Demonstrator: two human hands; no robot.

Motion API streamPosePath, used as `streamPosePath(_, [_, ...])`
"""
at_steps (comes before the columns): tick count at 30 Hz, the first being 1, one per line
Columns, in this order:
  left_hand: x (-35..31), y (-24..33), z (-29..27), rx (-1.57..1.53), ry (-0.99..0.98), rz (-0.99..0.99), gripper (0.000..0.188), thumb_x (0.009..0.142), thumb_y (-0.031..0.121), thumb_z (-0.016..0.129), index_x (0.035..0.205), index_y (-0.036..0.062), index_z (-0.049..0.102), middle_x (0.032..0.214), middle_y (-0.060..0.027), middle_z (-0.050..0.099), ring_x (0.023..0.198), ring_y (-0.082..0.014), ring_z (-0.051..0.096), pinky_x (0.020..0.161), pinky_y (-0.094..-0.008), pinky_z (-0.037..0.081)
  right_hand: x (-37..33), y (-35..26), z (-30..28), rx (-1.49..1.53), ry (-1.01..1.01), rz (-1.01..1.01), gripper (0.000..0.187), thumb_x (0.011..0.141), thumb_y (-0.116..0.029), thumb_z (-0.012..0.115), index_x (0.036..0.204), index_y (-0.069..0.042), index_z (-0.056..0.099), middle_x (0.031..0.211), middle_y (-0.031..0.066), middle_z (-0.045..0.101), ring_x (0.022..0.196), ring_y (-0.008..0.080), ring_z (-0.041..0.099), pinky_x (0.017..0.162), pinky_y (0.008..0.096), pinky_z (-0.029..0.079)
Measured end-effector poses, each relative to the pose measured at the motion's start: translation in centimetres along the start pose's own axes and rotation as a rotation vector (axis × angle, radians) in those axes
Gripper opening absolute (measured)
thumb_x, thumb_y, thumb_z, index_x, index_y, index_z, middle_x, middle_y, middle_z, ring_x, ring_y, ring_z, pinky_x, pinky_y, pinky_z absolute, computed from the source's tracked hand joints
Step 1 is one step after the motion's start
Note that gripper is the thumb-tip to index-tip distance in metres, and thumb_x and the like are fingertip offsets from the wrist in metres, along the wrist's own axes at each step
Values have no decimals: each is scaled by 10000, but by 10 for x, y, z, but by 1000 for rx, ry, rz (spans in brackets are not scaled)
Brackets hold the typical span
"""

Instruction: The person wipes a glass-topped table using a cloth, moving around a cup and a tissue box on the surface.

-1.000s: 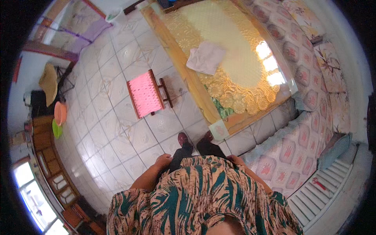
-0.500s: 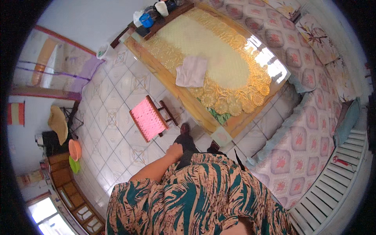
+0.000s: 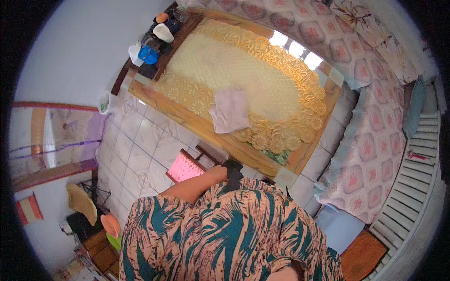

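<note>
My left hand (image 3: 217, 174) hangs at the end of my bent forearm, beside my dark trousers (image 3: 233, 172). Its fingers look curled closed, and I see nothing in them. The hand is nearest to a small folding stool with a pink woven seat (image 3: 186, 166), whose near edge my forearm covers. Beyond it, a folded pale pink cloth (image 3: 230, 111) lies on the low table's yellow lace-patterned cover (image 3: 234, 61), apart from my hand. Of my right arm only a bit of skin shows at the lower edge; that hand is out of view.
A dark shelf along the table's far left end carries a blue cup (image 3: 148, 55) and a white item (image 3: 163, 33). A quilted sofa cover (image 3: 361, 164) lies to the right, beside a white slatted radiator (image 3: 415, 173). An orange basin (image 3: 110, 225) stands at lower left.
My view has shifted: the table and cloth sit lower in the picture, and the stool is closer to my body. My left hand has come up and right, now overlapping the stool's near side.
</note>
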State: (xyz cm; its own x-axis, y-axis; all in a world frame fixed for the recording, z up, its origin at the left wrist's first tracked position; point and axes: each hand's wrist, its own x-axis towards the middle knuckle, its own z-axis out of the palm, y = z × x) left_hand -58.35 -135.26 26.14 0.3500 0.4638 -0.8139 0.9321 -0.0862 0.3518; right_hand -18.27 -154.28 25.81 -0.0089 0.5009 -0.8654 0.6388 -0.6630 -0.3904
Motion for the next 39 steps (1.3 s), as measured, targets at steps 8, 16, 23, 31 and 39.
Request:
streamPosePath(8, [-7, -26, -18, 25, 104, 77, 216, 785, 228, 607, 837, 28, 666, 894, -230, 655, 881, -393, 639, 743, -493, 516, 3, -38, 37, 59, 19, -19, 490, 829, -342, 662, 1183, -32, 525, 1036, 170, 611, 939, 310, 616, 804, 391, 484])
streamPosePath(16, [-61, -54, -38, -154, 252, -131, 252, 895, 271, 478, 976, 35, 513, 926, -244, 639, 877, -432, 603, 763, -525, 462, 13, -63, 59, 48, 4, -49, 528, 811, -351, 682, 1188, -24, 511, 1044, 180, 593, 945, 325, 603, 818, 397, 477])
streamPosePath(23, [-127, -90, -99, -574, -245, -172, 267, 878, 205, 513, 925, 4, 682, 861, -143, 680, 767, -216, 607, 763, -345, 467, 14, -85, 84, 71, 19, -38, 562, 795, -359, 699, 1193, -17, 498, 1052, 188, 578, 951, 339, 592, 829, 401, 470])
streamPosePath(31, [-97, -93, -88, -413, -183, -252, 324, 900, 307, 550, 954, 28, 704, 840, -113, 680, 753, -191, 597, 756, -335, 470, 34, -74, 112, 115, 65, -73, 602, 777, -368, 718, 1199, -9, 483, 1060, 198, 560, 957, 354, 580, 843, 407, 462])
streamPosePath(39, [-149, -99, -114, -162, -291, -386, 451, 783, 436, 673, 819, -13, 692, 847, -150, 671, 774, -234, 625, 730, -371, 488, -21, -105, 121, 193, 60, 7, 642, 759, -377, 737, 1204, -1, 468, 1068, 207, 543, 964, 370, 568, 856, 412, 455])
